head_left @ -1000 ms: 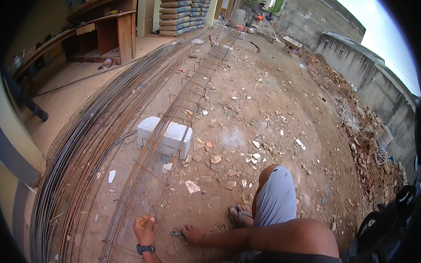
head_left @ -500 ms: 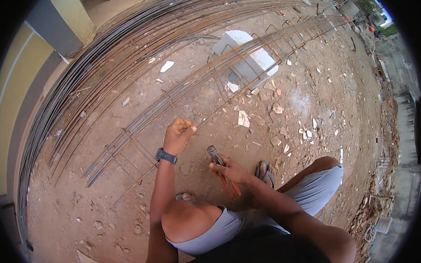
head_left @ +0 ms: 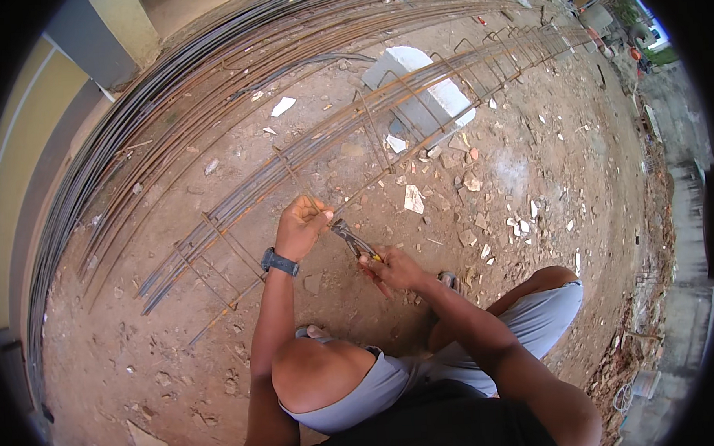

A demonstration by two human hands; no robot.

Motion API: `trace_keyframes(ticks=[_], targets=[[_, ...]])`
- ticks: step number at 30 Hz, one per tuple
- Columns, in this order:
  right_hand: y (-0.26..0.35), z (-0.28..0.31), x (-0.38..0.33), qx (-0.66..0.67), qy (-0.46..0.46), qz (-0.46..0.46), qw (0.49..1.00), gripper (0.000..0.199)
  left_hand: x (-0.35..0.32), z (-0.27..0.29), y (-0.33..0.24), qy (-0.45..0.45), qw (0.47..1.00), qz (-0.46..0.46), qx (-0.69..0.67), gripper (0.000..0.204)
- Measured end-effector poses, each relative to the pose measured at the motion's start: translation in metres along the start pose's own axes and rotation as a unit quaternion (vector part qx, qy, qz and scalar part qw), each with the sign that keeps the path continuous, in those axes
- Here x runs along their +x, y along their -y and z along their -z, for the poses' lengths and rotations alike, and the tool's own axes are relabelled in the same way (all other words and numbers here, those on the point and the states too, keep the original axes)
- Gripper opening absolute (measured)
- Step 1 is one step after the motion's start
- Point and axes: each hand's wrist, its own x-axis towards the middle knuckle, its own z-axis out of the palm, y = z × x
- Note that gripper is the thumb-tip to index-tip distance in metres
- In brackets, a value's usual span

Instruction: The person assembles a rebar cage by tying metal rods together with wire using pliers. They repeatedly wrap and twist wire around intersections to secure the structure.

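A rusty rebar cage (head_left: 250, 197), long bars with square stirrups, runs diagonally from lower left to upper right. My left hand (head_left: 300, 225), with a dark watch on its wrist, is closed at the cage's near bar, where a stirrup leg comes down. Its thumb and fingertips pinch together there; any thin wire between them is too small to make out. In my right hand (head_left: 392, 269) is a pair of pincers (head_left: 356, 240) with red handles. Their metal jaws point up and left, close beside my left fingertips.
A pale concrete block (head_left: 423, 95) sits under the cage's far part. Many loose rebars (head_left: 134, 152) lie along the left and back. Broken tile pieces (head_left: 413, 198) and rubble litter the dirt ground. My bent knees (head_left: 323, 377) are close below my hands.
My right hand has moved up and left with the pincers, bringing the jaws close to my left fingertips. My left hand stays at nearly the same spot on the cage.
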Motion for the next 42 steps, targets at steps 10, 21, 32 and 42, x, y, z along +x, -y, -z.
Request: trace_keyframes(ticks=[10, 21, 32, 42], targets=[[0.013, -0.011, -0.005, -0.286, -0.168, 0.05, 0.942, 0.044, -0.003, 0.004, 0.002, 0.005, 1.0, -0.016, -0.021, 0.015], [-0.006, 0.012, 0.007, 0.127, 0.073, -0.049, 0.988, 0.025, -0.001, 0.0, 0.004, -0.017, 0.996, -0.083, 0.021, 0.018], [-0.038, -0.027, -0.017, 0.489, 0.239, -0.116, 0.831, 0.061, 0.001, -0.004, 0.013, -0.02, 0.994, -0.104, 0.015, 0.016], [-0.028, -0.025, -0.034, -0.176, -0.158, 0.082, 0.968, 0.057, -0.003, 0.005, 0.007, 0.069, 0.984, 0.012, 0.165, 0.026]])
